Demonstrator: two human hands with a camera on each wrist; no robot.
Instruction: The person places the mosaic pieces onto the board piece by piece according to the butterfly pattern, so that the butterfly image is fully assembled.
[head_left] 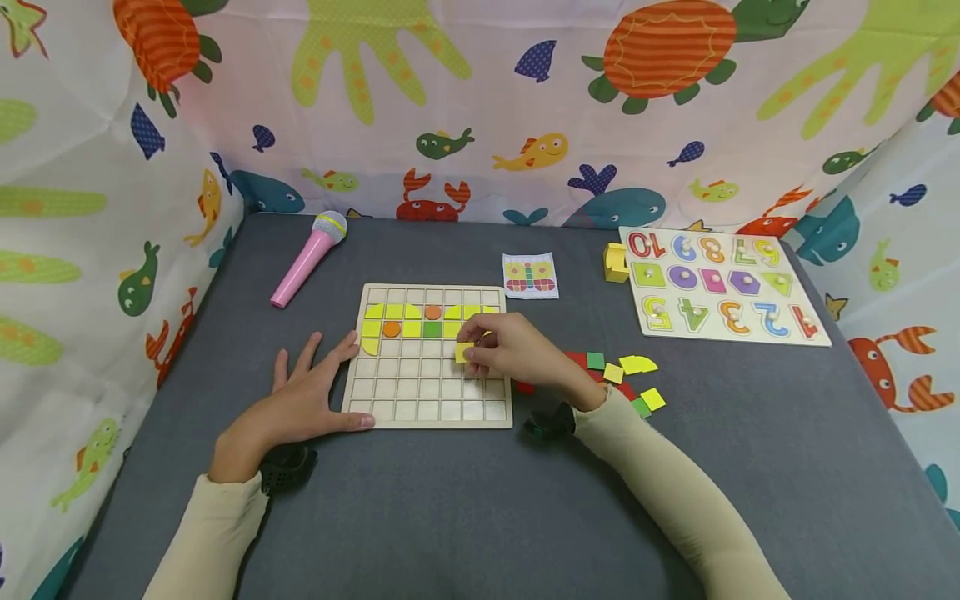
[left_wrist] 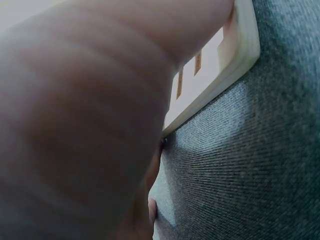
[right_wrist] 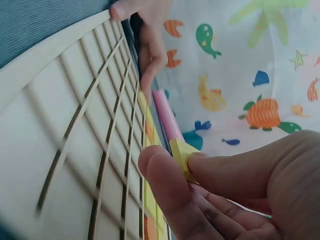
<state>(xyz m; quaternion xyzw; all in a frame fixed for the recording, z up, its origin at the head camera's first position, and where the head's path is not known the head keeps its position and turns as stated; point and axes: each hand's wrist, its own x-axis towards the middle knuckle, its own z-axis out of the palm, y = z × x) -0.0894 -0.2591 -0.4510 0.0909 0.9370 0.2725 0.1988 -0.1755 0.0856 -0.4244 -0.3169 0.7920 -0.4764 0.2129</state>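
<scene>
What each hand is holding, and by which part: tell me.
The right hand pinches a yellow piece between thumb and fingertips; exactly which part they grip can't be told. The left hand holds nothing, touching the grid board.

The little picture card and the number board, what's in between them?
In the head view, a blocky yellow thing sits between the picture card and the number board, right by the board's edge.

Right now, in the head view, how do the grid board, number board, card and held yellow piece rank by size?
Largest to smallest:
1. Grid board and number board: too close to rank; the number board looks wider, the grid board taller.
2. Card.
3. Yellow piece.
</scene>
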